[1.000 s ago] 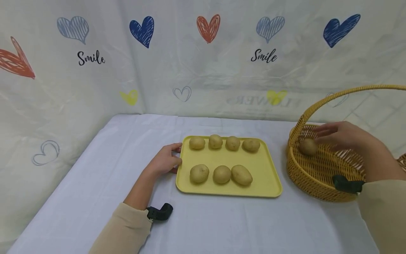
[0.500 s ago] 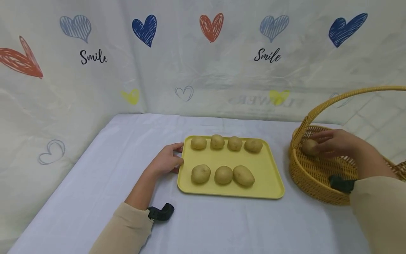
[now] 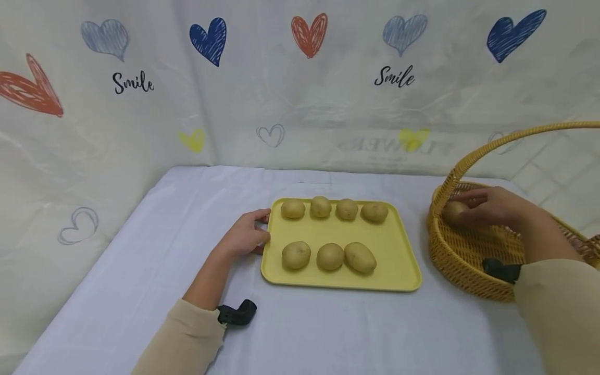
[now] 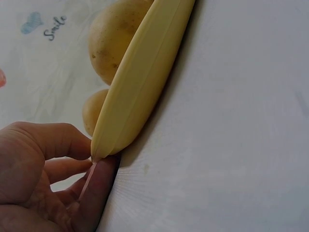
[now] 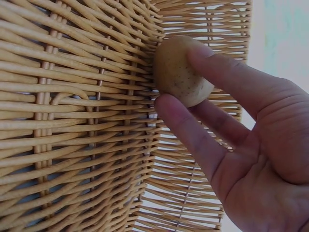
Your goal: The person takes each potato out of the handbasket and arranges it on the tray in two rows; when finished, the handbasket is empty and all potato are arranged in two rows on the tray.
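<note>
My right hand (image 3: 499, 209) reaches into a wicker basket (image 3: 447, 265) with an arched handle. Thumb and fingers close round a potato (image 5: 176, 72) against the woven wall in the right wrist view; the head view shows this potato partly behind the hand. At the short left side of a yellow tray (image 3: 394, 255), my left hand (image 3: 246, 235) holds the rim (image 4: 108, 147) between thumb and fingers. Two rows of potatoes lie on the tray: several along the far side and three nearer, including an oblong potato (image 3: 360, 258).
A white cloth (image 3: 328, 328) covers the table. Behind it hangs a pale curtain (image 3: 262, 94) printed with hearts and words. The basket's handle (image 3: 511, 138) arches above the right forearm, and the basket stands right of the tray.
The right hand has lowered onto the potato in the basket and its fingers have closed round it. My left hand stays at the tray's edge. The head view has shifted slightly.
</note>
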`<action>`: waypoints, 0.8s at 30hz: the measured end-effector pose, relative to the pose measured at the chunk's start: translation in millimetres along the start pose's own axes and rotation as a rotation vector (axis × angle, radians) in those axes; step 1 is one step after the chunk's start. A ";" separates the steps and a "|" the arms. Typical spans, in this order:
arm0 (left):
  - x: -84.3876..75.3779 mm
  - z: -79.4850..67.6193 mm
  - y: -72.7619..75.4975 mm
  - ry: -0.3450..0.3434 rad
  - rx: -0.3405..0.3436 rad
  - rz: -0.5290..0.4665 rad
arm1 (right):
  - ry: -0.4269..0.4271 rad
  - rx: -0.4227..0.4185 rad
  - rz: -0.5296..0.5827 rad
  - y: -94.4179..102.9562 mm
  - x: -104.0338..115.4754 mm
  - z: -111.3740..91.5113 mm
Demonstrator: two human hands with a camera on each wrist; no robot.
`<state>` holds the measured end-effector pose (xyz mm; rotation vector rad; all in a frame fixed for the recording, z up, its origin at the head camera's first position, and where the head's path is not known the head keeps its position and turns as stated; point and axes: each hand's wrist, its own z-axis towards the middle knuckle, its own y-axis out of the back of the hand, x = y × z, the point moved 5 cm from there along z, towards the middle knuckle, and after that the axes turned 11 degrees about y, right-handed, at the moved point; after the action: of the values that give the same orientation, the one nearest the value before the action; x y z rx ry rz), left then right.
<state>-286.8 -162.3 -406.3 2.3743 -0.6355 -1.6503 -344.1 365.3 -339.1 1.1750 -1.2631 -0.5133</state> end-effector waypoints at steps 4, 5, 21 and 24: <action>-0.6 -0.9 0.8 -0.006 0.000 -0.008 | -0.008 0.002 -0.004 3.5 4.4 -2.7; -1.0 -1.4 0.8 -0.008 0.001 -0.008 | -0.009 0.001 -0.015 5.0 5.8 -3.7; -0.2 -3.6 0.8 -0.020 0.009 -0.016 | -0.062 -0.016 0.172 18.2 24.1 -13.4; -1.0 -4.2 0.8 -0.022 0.014 -0.022 | -0.081 -0.024 0.145 22.1 24.2 -17.3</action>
<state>-283.4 -163.0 -403.5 2.3843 -0.6294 -1.6881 -327.4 360.0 -306.4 1.0421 -1.3970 -0.4712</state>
